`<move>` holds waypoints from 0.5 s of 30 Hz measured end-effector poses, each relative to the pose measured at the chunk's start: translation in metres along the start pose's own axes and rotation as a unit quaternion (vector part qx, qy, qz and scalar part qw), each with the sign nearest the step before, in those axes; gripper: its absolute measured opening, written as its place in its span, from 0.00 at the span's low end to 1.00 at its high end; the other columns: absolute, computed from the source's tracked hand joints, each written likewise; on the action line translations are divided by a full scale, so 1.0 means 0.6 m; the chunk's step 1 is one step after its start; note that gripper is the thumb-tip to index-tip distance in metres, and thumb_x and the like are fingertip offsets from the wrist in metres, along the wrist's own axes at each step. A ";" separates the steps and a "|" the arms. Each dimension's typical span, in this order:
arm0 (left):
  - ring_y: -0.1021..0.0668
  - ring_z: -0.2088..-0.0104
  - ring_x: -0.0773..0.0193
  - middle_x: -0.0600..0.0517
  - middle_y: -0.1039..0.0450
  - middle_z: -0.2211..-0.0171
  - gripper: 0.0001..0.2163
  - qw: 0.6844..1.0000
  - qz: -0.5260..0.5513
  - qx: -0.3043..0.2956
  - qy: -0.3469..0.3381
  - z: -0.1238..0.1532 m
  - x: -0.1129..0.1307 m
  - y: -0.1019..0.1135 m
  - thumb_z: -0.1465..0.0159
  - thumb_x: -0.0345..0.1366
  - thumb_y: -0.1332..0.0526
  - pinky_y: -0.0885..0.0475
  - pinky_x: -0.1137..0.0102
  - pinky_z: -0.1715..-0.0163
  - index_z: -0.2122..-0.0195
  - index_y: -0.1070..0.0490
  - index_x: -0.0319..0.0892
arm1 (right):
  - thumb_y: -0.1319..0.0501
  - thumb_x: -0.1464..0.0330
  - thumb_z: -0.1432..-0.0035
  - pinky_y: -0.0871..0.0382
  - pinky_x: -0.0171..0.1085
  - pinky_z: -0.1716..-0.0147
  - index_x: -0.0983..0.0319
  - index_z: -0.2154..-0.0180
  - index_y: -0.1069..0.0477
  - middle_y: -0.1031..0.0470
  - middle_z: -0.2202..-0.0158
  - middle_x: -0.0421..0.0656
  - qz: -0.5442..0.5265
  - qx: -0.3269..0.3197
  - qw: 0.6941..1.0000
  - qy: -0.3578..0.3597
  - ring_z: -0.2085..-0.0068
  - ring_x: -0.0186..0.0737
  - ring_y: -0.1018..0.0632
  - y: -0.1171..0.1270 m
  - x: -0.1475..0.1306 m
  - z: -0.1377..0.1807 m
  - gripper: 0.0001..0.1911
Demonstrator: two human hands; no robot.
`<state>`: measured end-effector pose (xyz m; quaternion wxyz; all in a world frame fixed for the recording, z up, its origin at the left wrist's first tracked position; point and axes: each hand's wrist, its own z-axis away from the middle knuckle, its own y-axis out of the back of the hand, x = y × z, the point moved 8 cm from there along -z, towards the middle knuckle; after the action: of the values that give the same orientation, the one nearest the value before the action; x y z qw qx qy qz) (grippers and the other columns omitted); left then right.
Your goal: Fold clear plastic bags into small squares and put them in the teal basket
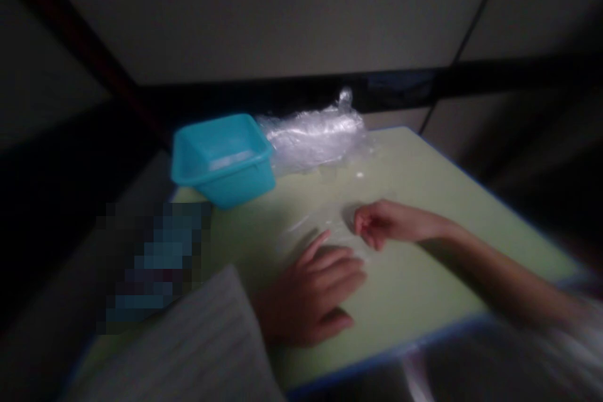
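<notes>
A clear plastic sheet [328,218] lies on the worktop [424,308]; the left hand [313,292], grip released, spreads at its near edge, and the right hand [384,221] is curled beside it (whether grasping it, I cannot tell).

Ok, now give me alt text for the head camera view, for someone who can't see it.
A person's left hand, fingers extended, and curled right hand are beside thin clear plastic on a pale green table. Behind are a turquoise bin and crumpled clear plastic bundle. The picture is dim and blurry.
</notes>
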<state>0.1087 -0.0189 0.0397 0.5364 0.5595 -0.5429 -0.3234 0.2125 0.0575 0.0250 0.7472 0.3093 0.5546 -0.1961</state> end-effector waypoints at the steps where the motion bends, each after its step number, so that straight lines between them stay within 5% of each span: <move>1: 0.34 0.44 0.55 0.46 0.31 0.48 0.19 1.000 0.003 0.005 -0.002 0.001 0.001 0.000 0.36 0.44 0.47 0.63 0.52 0.38 0.47 0.36 0.39 | 0.44 0.75 0.46 0.32 0.30 0.77 0.65 0.68 0.35 0.30 0.78 0.37 0.001 0.003 1.000 -0.003 0.77 0.29 0.27 0.001 0.002 0.000 0.02; 15: 0.29 0.49 0.60 0.47 0.26 0.55 0.16 0.998 0.049 0.039 -0.018 0.004 0.005 0.003 0.36 0.38 0.47 0.61 0.56 0.38 0.50 0.35 0.37 | 0.48 0.78 0.53 0.34 0.27 0.82 0.64 0.68 0.37 0.31 0.82 0.34 0.015 0.059 0.997 -0.055 0.81 0.27 0.29 0.023 0.029 -0.013 0.07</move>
<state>0.1067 -0.0219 0.0418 0.5196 0.5465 -0.5914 -0.2856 0.2210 0.0736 0.0104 0.7600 0.3493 0.4954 -0.2343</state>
